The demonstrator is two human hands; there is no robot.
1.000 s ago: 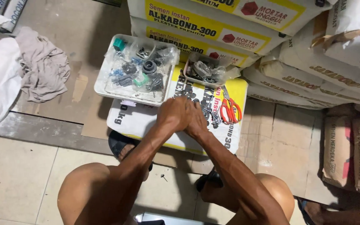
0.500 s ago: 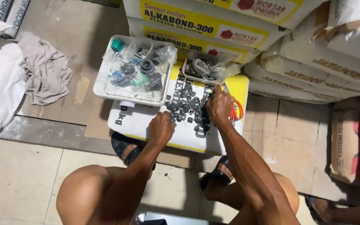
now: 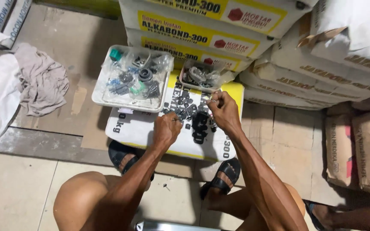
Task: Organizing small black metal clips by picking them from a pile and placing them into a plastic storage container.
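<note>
Head view, landmark: a white sack with yellow edges [image 3: 150, 130] is laid flat on the floor; all places below are given relative to it.
Small dark parts [image 3: 189, 109]: a scatter of black and grey pieces is spread on the upper middle of the sack, with a taller black cluster [image 3: 200, 126] toward its right.
Left hand [image 3: 166, 129]: it is held over the middle of the sack, fingers curled inward around a small pale piece; what the piece is cannot be told.
Right hand [image 3: 224, 112]: it is raised over the right upper part of the sack, fingertips pinched on a tiny part too small to identify.
Large tray [image 3: 103, 100]: a white rectangular tray rests on the sack's upper left corner, filled with clear bags of dark fittings and one green piece.
Small tray [image 3: 185, 68]: a smaller pale tray sits at the sack's top edge, holding clear bags of dark parts.
Stacked sacks [image 3: 202, 25]: white sacks with yellow label bands and a red hexagon mark are piled just behind the sack.
Brown sacks [image 3: 352, 149]: paper sacks with a red patch are stood well to the right.
Cloth [image 3: 43, 81]: a crumpled grey rag lies well to the left.
Sandals [image 3: 123, 154]: black sandals are placed at the sack's near edge.
</note>
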